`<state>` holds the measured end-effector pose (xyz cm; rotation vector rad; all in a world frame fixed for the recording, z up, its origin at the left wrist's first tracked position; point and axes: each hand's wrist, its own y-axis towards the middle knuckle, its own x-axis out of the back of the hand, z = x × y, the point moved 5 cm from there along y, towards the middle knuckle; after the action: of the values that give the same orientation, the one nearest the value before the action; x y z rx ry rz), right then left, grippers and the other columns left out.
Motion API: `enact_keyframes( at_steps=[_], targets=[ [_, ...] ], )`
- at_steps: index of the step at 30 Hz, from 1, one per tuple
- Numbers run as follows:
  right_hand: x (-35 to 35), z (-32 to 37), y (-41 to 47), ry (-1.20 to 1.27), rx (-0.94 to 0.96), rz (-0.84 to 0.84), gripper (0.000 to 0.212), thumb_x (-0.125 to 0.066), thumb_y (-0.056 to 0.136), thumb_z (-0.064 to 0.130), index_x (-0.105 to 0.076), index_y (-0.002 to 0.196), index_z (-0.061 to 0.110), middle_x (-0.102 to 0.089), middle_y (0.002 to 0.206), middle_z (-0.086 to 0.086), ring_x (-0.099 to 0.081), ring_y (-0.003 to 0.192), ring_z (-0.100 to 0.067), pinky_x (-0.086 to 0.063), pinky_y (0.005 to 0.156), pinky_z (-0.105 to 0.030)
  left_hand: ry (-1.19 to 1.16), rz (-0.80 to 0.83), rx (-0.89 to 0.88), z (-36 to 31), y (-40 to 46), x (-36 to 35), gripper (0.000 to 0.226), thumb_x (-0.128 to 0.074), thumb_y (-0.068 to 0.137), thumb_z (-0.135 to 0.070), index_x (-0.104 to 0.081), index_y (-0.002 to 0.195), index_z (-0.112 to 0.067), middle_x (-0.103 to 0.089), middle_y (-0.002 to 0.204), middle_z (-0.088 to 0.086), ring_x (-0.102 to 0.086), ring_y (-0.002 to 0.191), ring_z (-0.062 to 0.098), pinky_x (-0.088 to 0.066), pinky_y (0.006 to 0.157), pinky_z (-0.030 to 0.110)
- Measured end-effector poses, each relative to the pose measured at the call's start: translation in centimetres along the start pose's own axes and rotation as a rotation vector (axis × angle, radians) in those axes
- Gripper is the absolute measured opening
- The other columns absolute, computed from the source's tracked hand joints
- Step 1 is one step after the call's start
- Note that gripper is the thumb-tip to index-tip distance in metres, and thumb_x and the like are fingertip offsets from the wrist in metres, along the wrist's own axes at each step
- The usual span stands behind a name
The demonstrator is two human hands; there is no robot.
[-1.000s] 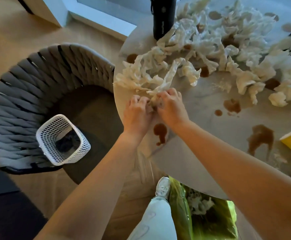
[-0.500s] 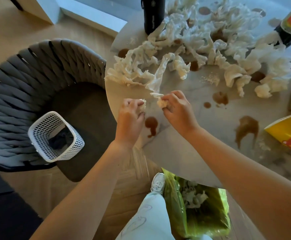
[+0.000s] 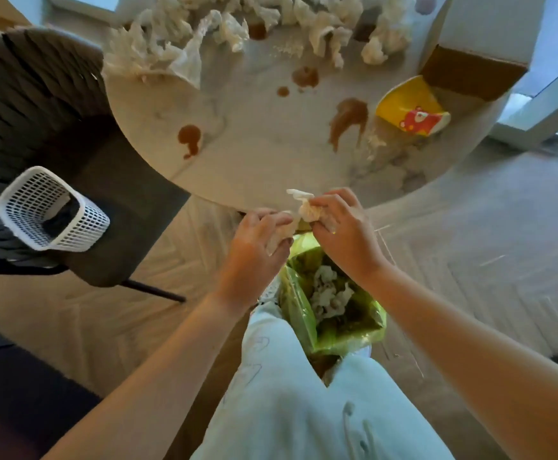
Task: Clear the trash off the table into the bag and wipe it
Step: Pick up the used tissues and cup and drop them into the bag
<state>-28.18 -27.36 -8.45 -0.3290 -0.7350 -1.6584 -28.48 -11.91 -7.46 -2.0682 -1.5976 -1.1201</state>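
A round marble table [image 3: 257, 161] carries a heap of crumpled white tissues [image 3: 254, 24] along its far side and several brown spills [image 3: 347, 119]. At the table's near edge my left hand [image 3: 254, 247] is closed on a small wad of tissue [image 3: 279, 235]. Right beside it my right hand [image 3: 344, 227] grips another crumpled tissue [image 3: 306, 207]. Both hands hover just above the open green trash bag [image 3: 307, 313], which stands on the floor between my legs with tissues inside.
A crushed yellow paper cup [image 3: 410, 109] lies on the table's right side beside a brown cardboard box [image 3: 473, 73]. A dark woven chair [image 3: 39, 104] at the left holds a white mesh basket [image 3: 52, 210]. Light wood floor lies to the right.
Both hands tore small pieces off the tissue heap and drew back from the table top to its near edge, over the green bag. The view tilted down.
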Motion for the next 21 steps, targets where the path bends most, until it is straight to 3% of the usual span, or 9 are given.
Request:
enact_keyframes(
  at_steps=[2, 5, 8, 10, 13, 18, 21],
  targets=[
    [1.7, -1.8, -4.7, 0.000, -0.060, 0.003, 0.027, -0.068, 0.071, -0.005, -0.064, 0.098, -0.002, -0.058, 0.096, -0.018, -0.054, 0.080, -0.017, -0.042, 0.075, -0.014, -0.016, 0.061, -0.039, -1.2, -3.5, -3.0, 0.036, -0.069, 0.077, -0.007, -0.058, 0.111, -0.009, -0.057, 0.107, 0.011, -0.053, 0.098, 0.014, -0.044, 0.090, 0.020],
    [3.3, -5.0, -11.0, -0.038, -0.155, 0.044, 0.028, -0.070, 0.068, -0.009, -0.065, 0.095, -0.002, -0.059, 0.094, -0.019, -0.055, 0.077, -0.020, -0.044, 0.071, -0.016, -0.054, 0.188, 0.042, -2.0, -7.7, -7.5, 0.037, -0.070, 0.077, -0.004, -0.060, 0.112, -0.009, -0.057, 0.108, 0.011, -0.056, 0.099, 0.019, -0.048, 0.088, 0.028],
    [3.4, -9.3, -15.6, -0.091, -0.350, 0.109, 0.028, -0.069, 0.069, -0.009, -0.065, 0.096, -0.002, -0.058, 0.096, -0.021, -0.059, 0.076, -0.032, -0.051, 0.065, -0.032, -0.085, 0.299, 0.169, -1.8, -9.6, -11.7, 0.037, -0.067, 0.079, -0.005, -0.060, 0.115, -0.008, -0.056, 0.112, 0.012, -0.055, 0.103, 0.024, -0.047, 0.091, 0.040],
    [2.8, -11.8, -17.6, -0.082, -0.537, 0.210, 0.035, -0.065, 0.075, -0.005, -0.061, 0.109, 0.000, -0.054, 0.109, -0.021, -0.058, 0.088, -0.037, -0.047, 0.072, -0.034, -0.098, 0.406, 0.310, -1.2, -10.1, -14.3, 0.043, -0.067, 0.082, -0.011, -0.056, 0.123, -0.009, -0.052, 0.124, 0.014, -0.050, 0.115, 0.025, -0.042, 0.098, 0.041],
    [1.5, -14.0, -19.4, -0.134, -0.734, 0.521, 0.050, -0.057, 0.085, 0.008, -0.044, 0.133, 0.011, -0.038, 0.138, -0.010, -0.049, 0.114, -0.027, -0.039, 0.088, -0.029, -0.092, 0.565, 0.473, -0.1, -10.8, -16.8, 0.061, -0.068, 0.082, -0.018, -0.042, 0.137, -0.015, -0.042, 0.140, 0.013, -0.036, 0.131, 0.024, -0.030, 0.110, 0.038],
    [2.8, -13.5, -18.7, -0.136, -0.720, 0.522, 0.047, -0.050, 0.088, 0.002, -0.045, 0.134, 0.010, -0.039, 0.138, -0.008, -0.042, 0.122, -0.024, -0.037, 0.091, -0.025, -0.085, 0.461, 0.441, -0.3, -10.1, -15.2, 0.046, -0.061, 0.088, -0.016, -0.048, 0.132, -0.014, -0.050, 0.130, 0.007, -0.046, 0.120, 0.020, -0.037, 0.103, 0.031],
    [3.7, -12.3, -16.8, -0.141, -0.643, 0.471, 0.043, -0.049, 0.088, -0.001, -0.049, 0.130, 0.008, -0.044, 0.133, -0.009, -0.042, 0.122, -0.025, -0.034, 0.093, -0.022, -0.080, 0.355, 0.352, -0.8, -9.0, -12.8, 0.035, -0.057, 0.090, -0.011, -0.055, 0.125, -0.011, -0.056, 0.119, 0.008, -0.052, 0.111, 0.022, -0.043, 0.098, 0.036]
  ],
)
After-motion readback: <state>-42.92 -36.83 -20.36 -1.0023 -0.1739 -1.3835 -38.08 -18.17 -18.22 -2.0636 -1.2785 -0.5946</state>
